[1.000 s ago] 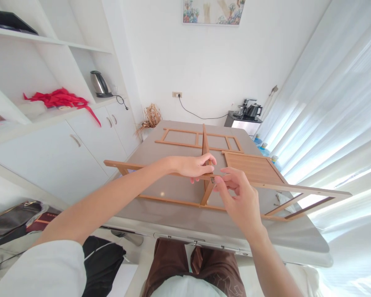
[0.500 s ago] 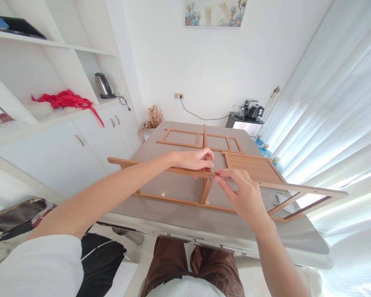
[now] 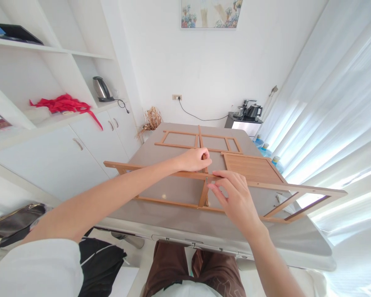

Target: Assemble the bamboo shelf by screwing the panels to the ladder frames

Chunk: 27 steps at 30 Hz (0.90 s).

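Observation:
A long wooden frame (image 3: 185, 175) stands on its edge along the near side of the table. My left hand (image 3: 194, 160) is closed round a wooden crosspiece (image 3: 200, 142) where it meets the frame's top rail. At that joint, a small bent metal piece that looks like a hex key (image 3: 207, 180) sits against the rail's near face. My right hand (image 3: 233, 189) is at the hex key, thumb tip by it and index finger along the rail. The exact contact of the fingers is too small to make out.
Behind lie another wooden ladder-like frame (image 3: 181, 146) and a wooden panel (image 3: 253, 167) on the grey table (image 3: 173, 214). Some small hardware (image 3: 278, 199) lies at the right. White cabinets (image 3: 49, 152) stand left, a curtain (image 3: 315, 103) hangs right, and bottles (image 3: 275, 161) stand beyond the table edge.
The bent metal piece has turned, now pointing more upright. My right hand has shifted slightly left with its fingers spread wider, and my left fingers have curled in closer on the crosspiece.

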### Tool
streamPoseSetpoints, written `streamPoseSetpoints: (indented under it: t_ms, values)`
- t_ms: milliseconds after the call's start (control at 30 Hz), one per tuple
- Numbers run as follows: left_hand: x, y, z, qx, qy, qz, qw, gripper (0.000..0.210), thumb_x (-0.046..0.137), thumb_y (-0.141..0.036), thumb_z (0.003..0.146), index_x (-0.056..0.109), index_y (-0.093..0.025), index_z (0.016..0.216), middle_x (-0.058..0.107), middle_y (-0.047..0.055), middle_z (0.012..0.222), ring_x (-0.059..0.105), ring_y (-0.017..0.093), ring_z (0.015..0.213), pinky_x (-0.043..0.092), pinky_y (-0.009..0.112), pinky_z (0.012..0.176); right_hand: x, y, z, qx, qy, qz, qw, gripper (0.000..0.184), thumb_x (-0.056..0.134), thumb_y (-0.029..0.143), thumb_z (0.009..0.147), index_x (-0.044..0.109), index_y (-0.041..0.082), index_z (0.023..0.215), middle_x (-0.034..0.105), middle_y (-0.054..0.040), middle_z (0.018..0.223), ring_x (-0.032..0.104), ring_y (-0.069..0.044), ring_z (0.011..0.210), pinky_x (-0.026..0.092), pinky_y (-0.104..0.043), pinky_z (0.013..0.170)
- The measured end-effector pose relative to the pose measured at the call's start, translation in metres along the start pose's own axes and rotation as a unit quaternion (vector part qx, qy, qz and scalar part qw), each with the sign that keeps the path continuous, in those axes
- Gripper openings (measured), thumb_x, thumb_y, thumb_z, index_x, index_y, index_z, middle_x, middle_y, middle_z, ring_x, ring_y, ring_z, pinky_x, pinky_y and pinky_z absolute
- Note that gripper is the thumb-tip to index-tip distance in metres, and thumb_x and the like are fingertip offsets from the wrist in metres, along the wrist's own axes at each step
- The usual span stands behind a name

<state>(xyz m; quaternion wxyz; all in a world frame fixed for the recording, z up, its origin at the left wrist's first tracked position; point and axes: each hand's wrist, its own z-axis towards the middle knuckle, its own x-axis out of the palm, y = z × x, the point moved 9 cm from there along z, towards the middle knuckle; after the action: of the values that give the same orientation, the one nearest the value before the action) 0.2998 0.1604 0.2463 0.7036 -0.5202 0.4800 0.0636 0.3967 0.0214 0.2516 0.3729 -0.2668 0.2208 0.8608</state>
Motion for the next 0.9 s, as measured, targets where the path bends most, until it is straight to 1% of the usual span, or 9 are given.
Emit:
streamPoseSetpoints:
  t_ms: [133,233,333,400,467,567,700,800,900]
  values:
    - [-0.001,-0.005,-0.001,0.010,-0.007,0.000,1.000,0.015,0.054,-0.039,0.091,0.052,-0.024,0.089,0.064,-0.003,0.078,0.059,0.015,0.063,0.043,0.027,0.061,0.004,0.010,-0.006,-0.033,-0.052,-0.049,0.997,0.007,0.069,0.018,0.096,0.063,0.022,0.095,0.070,-0.0096,0.124,0.062,-0.026,0.121,0.045,-0.053,0.111]
    - [0.000,-0.005,0.000,0.014,-0.005,-0.005,1.000,0.015,0.054,-0.038,0.091,0.052,-0.024,0.089,0.064,-0.003,0.077,0.058,0.014,0.062,0.043,0.027,0.061,0.005,0.015,-0.011,-0.029,-0.086,-0.067,0.994,0.009,0.072,0.017,0.093,0.065,0.023,0.095,0.068,-0.0096,0.125,0.063,-0.027,0.122,0.044,-0.056,0.114]
    - [0.000,-0.003,0.000,0.016,-0.006,-0.012,1.000,0.015,0.055,-0.038,0.090,0.052,-0.024,0.089,0.063,-0.003,0.076,0.057,0.014,0.060,0.043,0.027,0.059,0.002,0.019,-0.013,-0.002,-0.127,-0.094,0.987,0.010,0.075,0.019,0.091,0.068,0.025,0.094,0.068,-0.0088,0.118,0.064,-0.026,0.115,0.047,-0.055,0.110]
    - [0.001,-0.002,0.000,0.018,-0.007,-0.015,1.000,0.015,0.056,-0.038,0.089,0.053,-0.024,0.089,0.062,-0.003,0.076,0.056,0.014,0.060,0.043,0.027,0.059,-0.001,0.021,-0.015,0.018,-0.148,-0.128,0.981,0.010,0.078,0.021,0.089,0.070,0.026,0.092,0.070,-0.0070,0.108,0.064,-0.024,0.103,0.050,-0.049,0.099]
    - [0.001,-0.002,0.000,0.021,-0.007,-0.019,1.000,0.015,0.055,-0.039,0.090,0.053,-0.024,0.089,0.062,-0.004,0.076,0.056,0.013,0.059,0.043,0.027,0.059,0.001,0.023,-0.017,0.028,-0.147,-0.133,0.980,0.012,0.078,0.019,0.089,0.070,0.025,0.094,0.072,-0.0052,0.096,0.064,-0.021,0.090,0.051,-0.040,0.085]
    - [0.002,-0.003,-0.001,0.025,-0.004,-0.022,0.999,0.015,0.054,-0.038,0.091,0.053,-0.024,0.089,0.061,-0.004,0.076,0.056,0.014,0.061,0.043,0.026,0.060,0.009,0.021,-0.020,0.042,-0.121,-0.070,0.989,0.015,0.072,0.016,0.093,0.068,0.023,0.106,0.071,-0.0021,0.082,0.062,-0.016,0.074,0.050,-0.031,0.072]
    - [0.003,-0.002,-0.001,0.020,0.001,-0.022,1.000,0.014,0.054,-0.038,0.091,0.054,-0.024,0.089,0.063,-0.003,0.077,0.056,0.014,0.061,0.043,0.026,0.058,0.015,0.022,-0.021,0.036,-0.112,-0.022,0.993,0.018,0.066,0.013,0.096,0.067,0.024,0.111,0.071,-0.0001,0.078,0.062,-0.015,0.068,0.051,-0.029,0.069]
    - [0.003,-0.001,-0.001,0.016,0.002,-0.021,1.000,0.014,0.054,-0.038,0.090,0.054,-0.024,0.090,0.063,-0.003,0.077,0.056,0.014,0.060,0.043,0.027,0.058,0.017,0.026,-0.016,0.014,-0.098,0.018,0.995,0.022,0.063,0.009,0.097,0.069,0.025,0.111,0.075,-0.0010,0.086,0.066,-0.015,0.075,0.054,-0.028,0.073]
    - [0.003,-0.001,0.001,0.016,0.001,-0.021,1.000,0.015,0.055,-0.039,0.090,0.055,-0.024,0.089,0.062,-0.003,0.077,0.057,0.014,0.061,0.044,0.027,0.059,0.019,0.024,-0.012,0.026,-0.083,0.062,0.994,0.021,0.063,0.012,0.098,0.069,0.025,0.114,0.076,-0.0017,0.092,0.069,-0.015,0.081,0.057,-0.029,0.077]
